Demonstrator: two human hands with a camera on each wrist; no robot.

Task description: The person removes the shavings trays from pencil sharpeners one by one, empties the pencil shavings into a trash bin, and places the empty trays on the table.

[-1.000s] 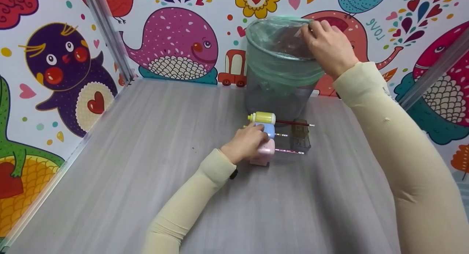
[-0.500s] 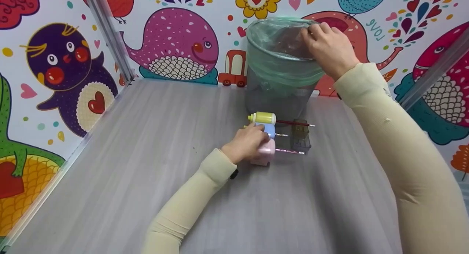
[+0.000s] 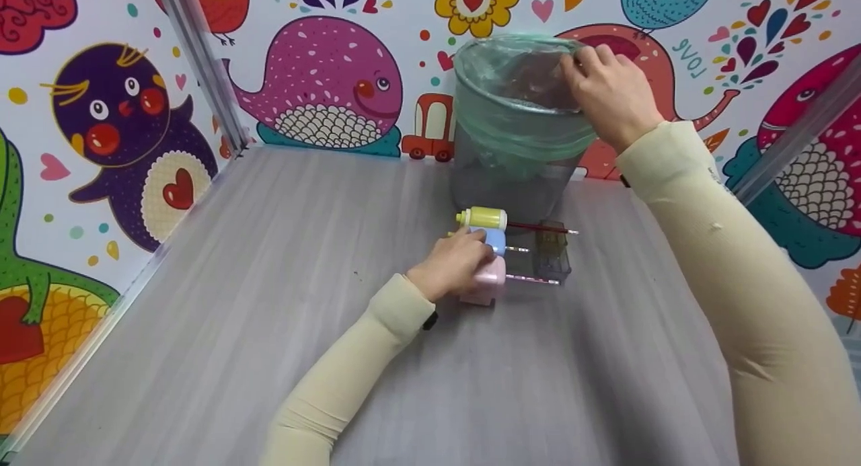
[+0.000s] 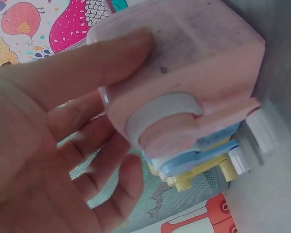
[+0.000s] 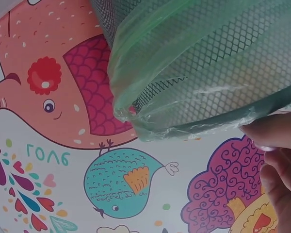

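Observation:
In the head view, my left hand (image 3: pixel 454 262) lies over a row of crank pencil sharpeners with pencils sticking out to the right. It grips the pink pencil sharpener (image 4: pixel 218 63); the left wrist view shows the thumb flat on its surface and the fingers at its other side. The blue pencil sharpener (image 3: pixel 494 239) is partly under the fingers, with the yellow pencil sharpener (image 3: pixel 484 217) behind it. My right hand (image 3: pixel 613 93) is at the right rim of a mesh bin (image 3: pixel 514 183). Its thumb and fingers pinch the green bin liner (image 5: pixel 169 58) at the rim.
Small clear plastic boxes (image 3: pixel 553 264) lie right of the sharpeners, beside the pencil ends. The bin stands against a cartoon-printed wall (image 3: pixel 323 76) at the back of the grey table (image 3: pixel 269 304). Metal posts (image 3: pixel 202 62) stand at the sides.
The right hand has shifted slightly right along the bin rim, and a pale bit at its fingertips no longer shows. The left hand and sharpeners stay put.

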